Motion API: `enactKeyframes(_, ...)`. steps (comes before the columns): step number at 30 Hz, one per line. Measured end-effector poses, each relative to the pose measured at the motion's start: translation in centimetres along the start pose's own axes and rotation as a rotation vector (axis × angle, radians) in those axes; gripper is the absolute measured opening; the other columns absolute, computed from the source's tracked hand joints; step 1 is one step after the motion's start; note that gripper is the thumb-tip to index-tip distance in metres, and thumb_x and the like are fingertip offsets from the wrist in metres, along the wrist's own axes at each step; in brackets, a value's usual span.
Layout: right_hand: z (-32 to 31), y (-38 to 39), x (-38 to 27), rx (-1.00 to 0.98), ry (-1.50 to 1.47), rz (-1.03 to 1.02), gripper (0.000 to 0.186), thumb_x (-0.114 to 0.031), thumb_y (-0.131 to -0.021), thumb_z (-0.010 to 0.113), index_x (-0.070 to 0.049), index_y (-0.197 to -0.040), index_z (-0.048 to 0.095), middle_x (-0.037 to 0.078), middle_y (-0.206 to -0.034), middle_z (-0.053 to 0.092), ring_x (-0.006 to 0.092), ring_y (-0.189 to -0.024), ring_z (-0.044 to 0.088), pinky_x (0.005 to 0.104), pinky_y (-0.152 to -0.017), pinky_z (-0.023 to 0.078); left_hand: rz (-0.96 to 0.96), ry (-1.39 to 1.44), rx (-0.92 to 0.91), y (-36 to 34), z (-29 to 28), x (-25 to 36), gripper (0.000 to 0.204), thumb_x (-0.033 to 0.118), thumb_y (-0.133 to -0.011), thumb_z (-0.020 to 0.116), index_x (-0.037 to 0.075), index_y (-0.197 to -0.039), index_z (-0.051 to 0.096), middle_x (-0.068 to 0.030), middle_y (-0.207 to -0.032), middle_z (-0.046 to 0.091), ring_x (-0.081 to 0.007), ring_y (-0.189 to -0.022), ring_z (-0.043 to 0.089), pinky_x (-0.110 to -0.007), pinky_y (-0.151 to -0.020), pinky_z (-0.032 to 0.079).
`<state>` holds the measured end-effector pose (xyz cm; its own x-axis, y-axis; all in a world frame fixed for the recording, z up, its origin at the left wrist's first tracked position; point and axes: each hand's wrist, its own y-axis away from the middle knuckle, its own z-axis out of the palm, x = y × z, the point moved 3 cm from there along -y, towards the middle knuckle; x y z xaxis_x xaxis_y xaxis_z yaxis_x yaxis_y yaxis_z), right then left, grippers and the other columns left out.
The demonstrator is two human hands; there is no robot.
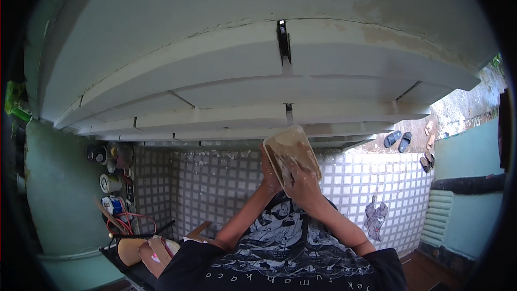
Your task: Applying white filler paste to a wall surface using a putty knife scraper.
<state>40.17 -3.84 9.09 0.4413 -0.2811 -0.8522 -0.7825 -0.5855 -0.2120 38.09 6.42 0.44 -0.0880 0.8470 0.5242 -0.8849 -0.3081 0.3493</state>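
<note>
A rectangular pale plastic tub (313,157) with rounded corners is tilted in front of my chest. My left hand (269,171) grips it along its left side, fingers partly hidden behind it. Inside the tub, a whitish-beige substance coats the walls and bottom. My right hand (301,182) reaches into the tub from the near side, its fingers bent and smeared white. Whatever those fingers hold, if anything, cannot be made out.
Ahead rises a white stepped wall (344,64) with dark slots. White crumbs (215,154) lie along its foot on the checkered tile floor (215,194). Paint cans (111,184) and a red hose stand left. Sandals (404,141) and a crumpled cloth (375,218) lie right.
</note>
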Motion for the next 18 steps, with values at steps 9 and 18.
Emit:
enactKeyframes(9, -2.0, -2.7, 3.7, -0.158, -0.087, 0.014, 0.047, -0.001, -0.074, 0.056, 0.002, -0.121, 0.055, 0.028, -0.108, 0.061, 0.0459, -0.100, 0.058, 0.0473, -0.088, 0.048, 0.077, 0.148, -0.068, -0.6, -0.7, -1.1, 0.075, 0.069, -0.092, 0.027, 0.010, -0.135, 0.042, -0.0121, -0.126, 0.055, -0.0273, -0.113, 0.056, -0.042, -0.095, 0.048)
enactKeyframes(18, -3.6, -4.6, 5.9, -0.203, -0.597, 0.118, 0.036, -0.002, -0.083, 0.060, 0.003, -0.117, 0.053, 0.012, -0.111, 0.061, 0.0200, -0.101, 0.058, 0.0291, -0.089, 0.044, 0.146, 0.120, -0.153, -0.1, 1.4, -0.3, 0.083, 0.073, -0.088, 0.028, 0.008, -0.138, 0.039, -0.0144, -0.131, 0.052, -0.0296, -0.117, 0.054, -0.045, -0.098, 0.046)
